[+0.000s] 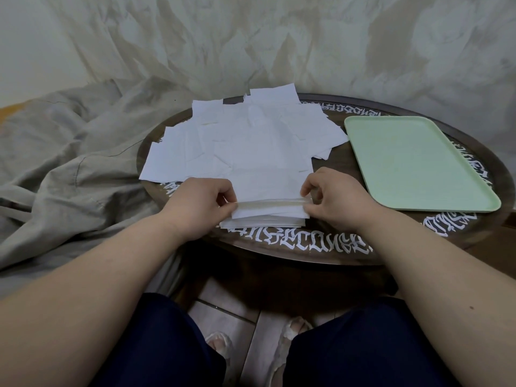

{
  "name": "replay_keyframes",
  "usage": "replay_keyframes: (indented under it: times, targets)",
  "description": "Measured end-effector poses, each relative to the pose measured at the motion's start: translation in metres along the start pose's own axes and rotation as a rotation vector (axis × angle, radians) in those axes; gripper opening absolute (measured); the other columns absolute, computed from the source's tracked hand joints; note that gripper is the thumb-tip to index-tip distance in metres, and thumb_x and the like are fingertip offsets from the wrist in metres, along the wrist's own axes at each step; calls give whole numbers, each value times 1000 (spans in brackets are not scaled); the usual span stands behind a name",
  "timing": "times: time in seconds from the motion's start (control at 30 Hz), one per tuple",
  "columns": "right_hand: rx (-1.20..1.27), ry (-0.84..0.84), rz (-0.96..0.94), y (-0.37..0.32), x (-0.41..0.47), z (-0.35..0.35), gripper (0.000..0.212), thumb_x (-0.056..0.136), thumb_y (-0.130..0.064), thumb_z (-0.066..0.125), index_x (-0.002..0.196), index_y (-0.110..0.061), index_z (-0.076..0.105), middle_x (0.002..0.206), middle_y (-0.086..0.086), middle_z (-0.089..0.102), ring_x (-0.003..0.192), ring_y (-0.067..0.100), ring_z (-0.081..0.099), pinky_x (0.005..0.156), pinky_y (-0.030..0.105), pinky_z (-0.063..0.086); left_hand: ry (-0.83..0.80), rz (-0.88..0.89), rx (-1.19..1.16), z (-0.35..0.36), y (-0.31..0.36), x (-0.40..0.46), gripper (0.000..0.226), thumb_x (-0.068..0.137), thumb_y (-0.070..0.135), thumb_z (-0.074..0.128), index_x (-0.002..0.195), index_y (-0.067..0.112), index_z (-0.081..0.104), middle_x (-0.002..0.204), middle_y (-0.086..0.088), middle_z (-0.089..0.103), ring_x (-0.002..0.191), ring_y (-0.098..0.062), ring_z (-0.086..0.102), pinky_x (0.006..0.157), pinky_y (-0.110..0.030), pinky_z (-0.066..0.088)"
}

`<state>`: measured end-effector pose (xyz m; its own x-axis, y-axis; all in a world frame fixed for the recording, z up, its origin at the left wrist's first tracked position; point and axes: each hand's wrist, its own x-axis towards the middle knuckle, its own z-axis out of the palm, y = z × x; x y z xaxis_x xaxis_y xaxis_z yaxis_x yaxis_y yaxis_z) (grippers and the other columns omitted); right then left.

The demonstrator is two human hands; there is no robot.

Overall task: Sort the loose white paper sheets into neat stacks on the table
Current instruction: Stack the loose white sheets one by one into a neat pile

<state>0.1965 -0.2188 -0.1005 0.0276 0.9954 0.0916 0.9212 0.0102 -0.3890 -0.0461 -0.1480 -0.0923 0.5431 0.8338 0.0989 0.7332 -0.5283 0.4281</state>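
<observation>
Crumpled pale cloth [251, 37] hangs behind your round dark table [335, 255], whose rim carries white ornate lettering, and more grey fabric [69, 152] lies bunched to your left. On the table's left and middle part the loose white paper sheets [237, 135] lie spread in an untidy overlapping heap, some corners reaching past the far rim. At the near edge of that heap sits a small pile of sheets [268, 216] with its edges roughly lined up, touching the loose ones behind it. Your left hand [198, 205] pinches the left end of the top sheet's near edge between thumb and curled fingers; your right hand [332, 196] pinches the right end of it the same way, so the edge is lifted slightly between them. To the right of the paper, just beside it, a pale green tray [418, 163] rests flat on the table. Below the table you can see your dark trousers [363, 353] and light slippers [293, 328] on a tiled floor [223, 305].
</observation>
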Motion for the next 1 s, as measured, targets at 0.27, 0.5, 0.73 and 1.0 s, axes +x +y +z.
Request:
replay_keyframes:
  times: [0.27, 0.5, 0.73, 1.0]
  targets:
    - [91, 39, 40, 1, 0, 4, 17, 80, -16, 66, 96, -18, 66, 73, -15, 47, 76, 10, 49, 69, 22, 34, -58, -22, 25, 0, -1, 1, 8, 81, 25, 69, 76, 29, 64, 70, 11, 66, 70, 0, 59, 65, -17, 41]
    - [149, 31, 79, 4, -2, 5, 10, 83, -12, 61, 90, -18, 66, 75, -14, 57, 72, 5, 54, 59, 2, 33, -52, -17, -21, 1, -1, -1, 9, 80, 30, 69, 72, 31, 64, 71, 9, 68, 72, 0, 62, 65, -10, 40]
    - [97, 8, 85, 2, -1, 5, 12, 83, -10, 59, 92, -15, 66, 78, -12, 55, 80, 9, 55, 68, 17, 36, -24, 20, 12, 0, -4, 2, 14, 83, 23, 66, 74, 32, 60, 76, 7, 69, 75, -8, 63, 72, -26, 46]
    - [44, -11, 69, 3, 0, 7, 12, 83, -10, 59, 89, -15, 67, 81, -10, 56, 81, 11, 56, 74, 24, 43, -51, 171, 183, 3, -3, 5, 7, 82, 16, 64, 76, 20, 66, 88, 4, 67, 81, -17, 62, 75, -32, 47]
